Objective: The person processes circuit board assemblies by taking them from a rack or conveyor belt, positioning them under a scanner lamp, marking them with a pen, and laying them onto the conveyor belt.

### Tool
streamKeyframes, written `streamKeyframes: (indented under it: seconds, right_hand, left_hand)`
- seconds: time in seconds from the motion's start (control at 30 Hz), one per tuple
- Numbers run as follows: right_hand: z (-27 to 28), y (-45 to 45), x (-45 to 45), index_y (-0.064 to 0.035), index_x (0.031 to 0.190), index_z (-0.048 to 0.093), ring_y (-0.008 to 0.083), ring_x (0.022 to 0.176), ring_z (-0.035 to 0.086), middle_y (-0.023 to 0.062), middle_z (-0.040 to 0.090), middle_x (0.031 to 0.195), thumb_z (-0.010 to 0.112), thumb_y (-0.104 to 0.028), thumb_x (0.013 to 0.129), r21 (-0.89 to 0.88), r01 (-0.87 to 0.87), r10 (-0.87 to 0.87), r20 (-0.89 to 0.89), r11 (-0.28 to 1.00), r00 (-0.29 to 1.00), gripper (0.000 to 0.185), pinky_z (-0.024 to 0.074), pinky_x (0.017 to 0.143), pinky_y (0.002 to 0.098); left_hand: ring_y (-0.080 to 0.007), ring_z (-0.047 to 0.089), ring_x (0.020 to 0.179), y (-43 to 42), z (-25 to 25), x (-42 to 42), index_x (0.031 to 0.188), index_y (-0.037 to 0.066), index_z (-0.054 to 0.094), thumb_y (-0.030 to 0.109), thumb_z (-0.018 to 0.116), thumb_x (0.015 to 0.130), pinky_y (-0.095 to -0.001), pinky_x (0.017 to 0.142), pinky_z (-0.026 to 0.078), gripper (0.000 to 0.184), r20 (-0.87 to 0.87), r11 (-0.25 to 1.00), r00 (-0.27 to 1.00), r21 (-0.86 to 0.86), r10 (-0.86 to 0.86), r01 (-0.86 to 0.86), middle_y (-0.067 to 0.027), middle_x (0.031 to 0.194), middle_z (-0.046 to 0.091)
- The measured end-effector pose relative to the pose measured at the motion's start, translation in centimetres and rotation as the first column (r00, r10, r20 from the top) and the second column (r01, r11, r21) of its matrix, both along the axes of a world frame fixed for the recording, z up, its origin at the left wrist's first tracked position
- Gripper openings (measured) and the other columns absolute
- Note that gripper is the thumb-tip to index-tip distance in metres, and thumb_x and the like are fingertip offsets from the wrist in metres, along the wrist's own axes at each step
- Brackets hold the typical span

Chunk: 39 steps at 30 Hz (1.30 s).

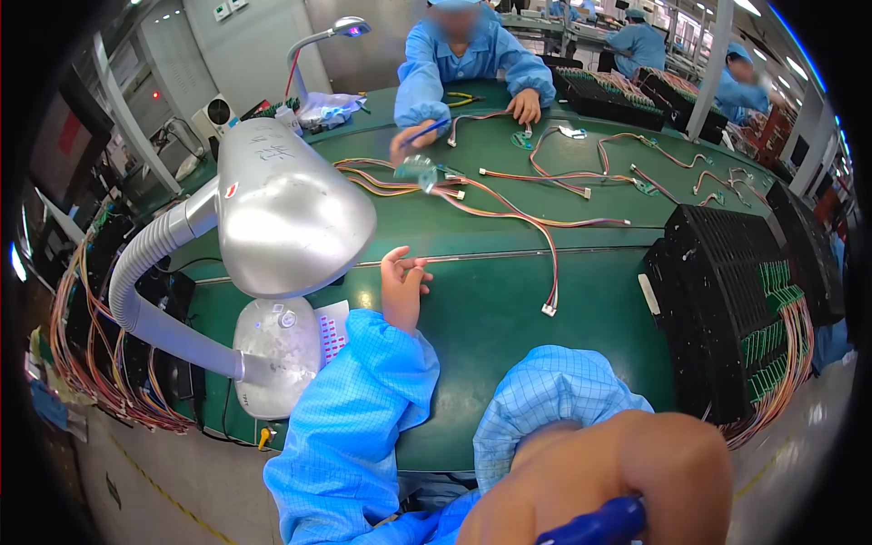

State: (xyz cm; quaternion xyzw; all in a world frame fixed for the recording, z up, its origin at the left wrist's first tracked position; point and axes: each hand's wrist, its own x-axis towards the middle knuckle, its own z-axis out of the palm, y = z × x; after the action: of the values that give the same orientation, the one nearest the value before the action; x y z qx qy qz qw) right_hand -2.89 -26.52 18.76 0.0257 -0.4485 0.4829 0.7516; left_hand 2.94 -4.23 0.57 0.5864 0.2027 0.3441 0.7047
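Observation:
My left hand [402,283] rests at the seam of the green table, beside the lamp, with its fingers loosely bent and apart. I see nothing held in it. Close to the camera, my right hand [627,463] is closed round a smooth blue handle [595,524]; the rest of that tool is out of frame. Ahead of my left hand lie multicoloured wire harnesses [518,216] with white connectors. One white connector [549,310] hangs toward me on its wires. Small green circuit boards [422,173] are joined to some wires.
A silver desk lamp [286,213] stands at left over a sheet of red marks [332,331]. Black racks [718,309] holding boards and wires stand at right, another rack [118,336] at far left. Opposite, a co-worker [472,54] in blue handles wires and a blue tool.

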Motion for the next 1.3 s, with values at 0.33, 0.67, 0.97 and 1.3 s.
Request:
streamKeyframes:
  seconds: [0.33,0.67,0.97,1.3]
  right_hand:
    - [-0.3,-1.0,-0.2,-0.0083,0.068,0.037,0.0168,0.047,0.041,0.0088,0.046,0.054,0.047,-0.009,0.075,-0.090,-0.045,0.048,0.032,0.995,0.998,0.013,0.0333,0.040,0.0235]
    - [-1.5,-3.4,1.3,-0.0092,0.066,0.036,0.0168,0.045,0.039,0.0076,0.044,0.054,0.047,-0.010,0.075,-0.156,-0.009,0.024,0.091,0.988,0.996,0.014,0.0314,0.039,0.0239]
    - [-1.0,-6.6,5.0,-0.0099,0.063,0.035,0.0167,0.043,0.038,0.0065,0.043,0.053,0.046,-0.011,0.074,-0.100,0.048,-0.040,0.082,0.994,0.996,0.015,0.0296,0.038,0.0243]
    - [-0.5,-9.9,9.1,-0.0108,0.061,0.035,0.0167,0.042,0.036,0.0053,0.041,0.052,0.045,-0.012,0.074,-0.032,0.094,-0.092,0.066,0.995,0.994,0.016,0.0277,0.037,0.0247]
  left_hand:
    - [-0.0112,0.050,0.064,0.1,0.0,-0.1,0.105,0.002,0.033,-0.001,0.042,0.073,-0.0190,0.050,0.040,0.033,0.006,1.000,1.000,0.007,-0.009,0.009,-0.0081,0.084,0.051]
    - [-0.0113,0.050,0.066,0.0,0.1,0.0,0.104,0.004,0.035,0.001,0.043,0.074,-0.0192,0.051,0.040,0.031,-0.023,0.999,1.000,0.033,-0.019,0.019,-0.0082,0.086,0.050]
    - [-0.0111,0.051,0.067,1.3,1.3,3.1,0.096,0.004,0.043,0.005,0.045,0.075,-0.0195,0.052,0.040,0.021,-0.137,0.952,0.988,0.286,-0.071,0.109,-0.0060,0.087,0.049]
    - [-0.0284,0.052,0.078,7.2,1.2,11.3,0.094,0.006,0.049,0.022,0.049,0.073,-0.0341,0.070,0.041,0.027,-0.506,0.469,0.759,0.831,0.411,0.300,-0.0157,0.087,0.053]
